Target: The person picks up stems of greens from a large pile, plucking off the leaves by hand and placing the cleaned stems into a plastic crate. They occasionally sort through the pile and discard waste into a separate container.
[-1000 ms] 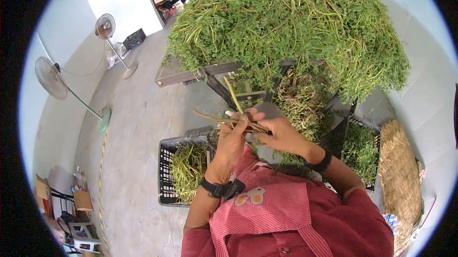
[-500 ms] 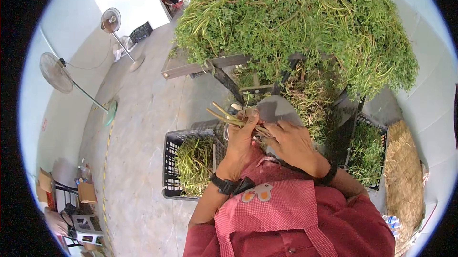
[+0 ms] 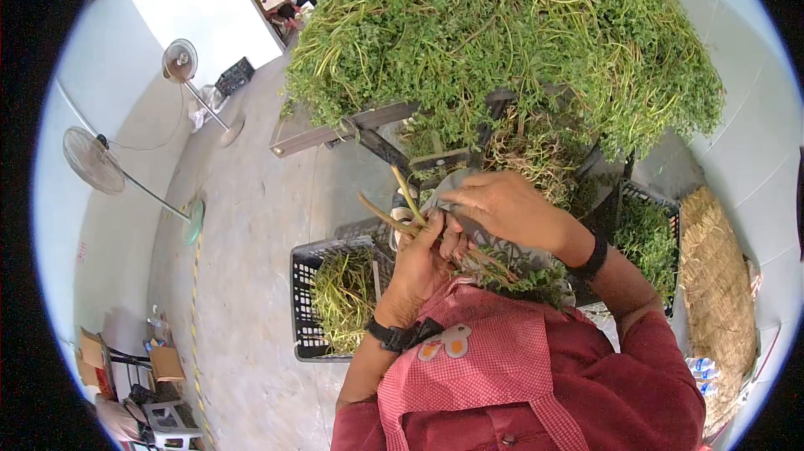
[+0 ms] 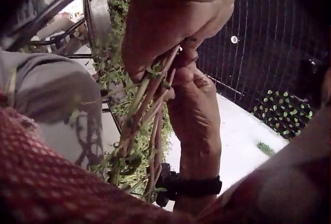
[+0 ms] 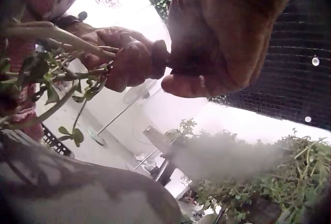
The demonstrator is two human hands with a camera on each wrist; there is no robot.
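From here I'm watching the black crate [image 3: 296,309] sitting leftmost, the left hand [image 3: 419,265] clenching leafy stems [image 3: 496,268] by the apron [image 3: 481,350], and the right hand [image 3: 517,210] hovering close by; whether its fingers are pinching anything, I can't tell.

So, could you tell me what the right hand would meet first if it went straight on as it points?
The right hand would probably meet the stalks poking from the left hand, though it might pass over them; depth is unclear.
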